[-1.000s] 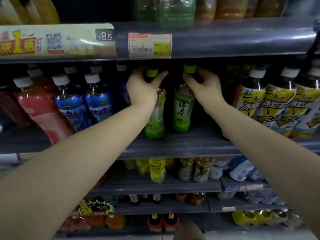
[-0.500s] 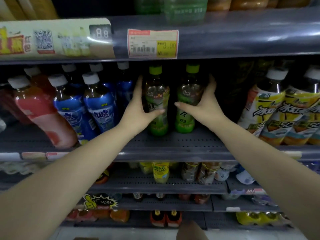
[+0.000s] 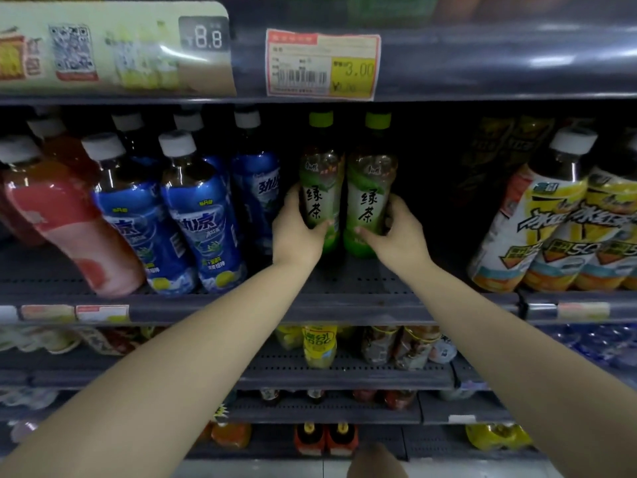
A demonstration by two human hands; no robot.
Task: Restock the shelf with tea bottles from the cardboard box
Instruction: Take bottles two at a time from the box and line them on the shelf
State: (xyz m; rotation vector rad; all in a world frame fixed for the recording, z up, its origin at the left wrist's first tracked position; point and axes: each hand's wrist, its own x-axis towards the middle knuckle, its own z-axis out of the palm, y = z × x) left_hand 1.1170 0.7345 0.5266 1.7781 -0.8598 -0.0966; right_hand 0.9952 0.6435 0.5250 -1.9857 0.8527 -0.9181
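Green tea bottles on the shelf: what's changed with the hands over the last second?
Both hands slid from the caps down to the labels: left hand now grips the left green tea bottle, right hand the right green tea bottle. Bottles still upright, side by side.

绿茶 on green bottles (image 3: 322, 188), 3.00 price tag (image 3: 323, 64), 8.8 sign (image 3: 206, 36)

left tea bottle (image 3: 321, 188): green label, green cap, upright, mid-shelf (image 3: 344, 305), held low | right tea bottle (image 3: 370, 188): same look, upright, just beside it, held low | both set back from the near edge
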